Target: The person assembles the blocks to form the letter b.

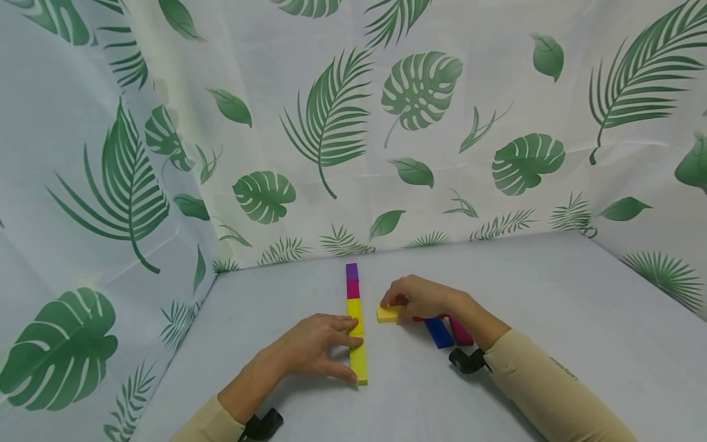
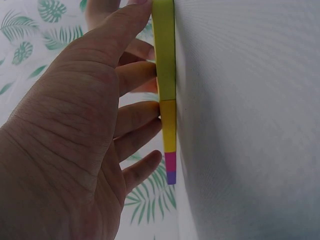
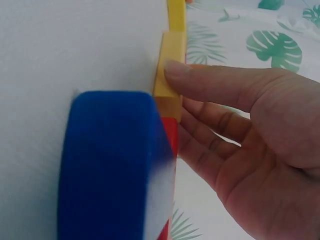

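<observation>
A straight row of blocks runs away from me: a lime-yellow block point(image 1: 358, 365) nearest, a yellow block point(image 1: 353, 307), then a magenta block point(image 1: 353, 289) and a purple block point(image 1: 351, 271) at the far end. My left hand point(image 1: 315, 347) lies along the row's left side, its spread fingers touching the two yellow blocks and the thumb by the near end. To the right of the row, my right hand point(image 1: 422, 296) pinches an orange-yellow block point(image 3: 172, 52) between thumb and fingers. Beside that hand are a blue block point(image 3: 105, 165) and a red block point(image 3: 171, 132), partly hidden.
Another magenta block point(image 1: 461, 330) lies next to the blue one, under the right wrist. White cloth with green leaf prints point(image 1: 326, 123) hangs behind and at both sides of the pale tabletop point(image 1: 276, 294). A black wrist camera point(image 1: 466, 361) sits on the right wrist.
</observation>
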{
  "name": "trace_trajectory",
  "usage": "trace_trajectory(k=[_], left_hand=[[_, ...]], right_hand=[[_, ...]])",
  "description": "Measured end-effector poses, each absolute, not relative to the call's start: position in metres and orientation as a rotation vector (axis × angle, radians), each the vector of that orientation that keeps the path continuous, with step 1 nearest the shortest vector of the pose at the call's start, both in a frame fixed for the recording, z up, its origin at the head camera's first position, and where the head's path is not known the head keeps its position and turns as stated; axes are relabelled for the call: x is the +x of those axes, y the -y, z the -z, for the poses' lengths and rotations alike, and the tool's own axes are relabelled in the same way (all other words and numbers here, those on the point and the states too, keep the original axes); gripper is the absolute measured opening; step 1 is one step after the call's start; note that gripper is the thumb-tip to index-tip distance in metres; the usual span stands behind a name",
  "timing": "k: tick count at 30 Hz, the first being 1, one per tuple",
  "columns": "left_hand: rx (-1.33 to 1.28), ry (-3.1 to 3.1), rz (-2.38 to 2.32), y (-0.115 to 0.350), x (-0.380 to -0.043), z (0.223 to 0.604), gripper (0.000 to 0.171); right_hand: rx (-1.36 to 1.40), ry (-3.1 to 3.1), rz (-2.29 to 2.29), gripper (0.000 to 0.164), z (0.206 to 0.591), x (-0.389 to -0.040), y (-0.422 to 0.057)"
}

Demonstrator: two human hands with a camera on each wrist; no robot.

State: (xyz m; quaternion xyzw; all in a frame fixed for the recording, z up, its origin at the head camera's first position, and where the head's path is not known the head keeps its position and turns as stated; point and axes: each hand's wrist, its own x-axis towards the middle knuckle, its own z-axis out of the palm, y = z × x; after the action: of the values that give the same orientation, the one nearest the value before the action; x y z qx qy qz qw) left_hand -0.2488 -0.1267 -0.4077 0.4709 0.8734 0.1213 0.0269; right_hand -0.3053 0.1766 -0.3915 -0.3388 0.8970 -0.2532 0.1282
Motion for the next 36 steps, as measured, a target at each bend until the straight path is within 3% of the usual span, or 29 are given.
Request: trace_trajectory(k=[6,36], left_hand=[[1.474,-2.699,-0.378,0.128,-0.248,0.408,0.074],[1.5,-2.7,-0.409,0.129,-0.25,0.41,0.072]], right_hand=[[-0.935,-2.7,0.742,0.027,0.394,-0.305,-0.172],[-0.88,-2.813,0.761,0.027,0.397,-0.3,-0.156]])
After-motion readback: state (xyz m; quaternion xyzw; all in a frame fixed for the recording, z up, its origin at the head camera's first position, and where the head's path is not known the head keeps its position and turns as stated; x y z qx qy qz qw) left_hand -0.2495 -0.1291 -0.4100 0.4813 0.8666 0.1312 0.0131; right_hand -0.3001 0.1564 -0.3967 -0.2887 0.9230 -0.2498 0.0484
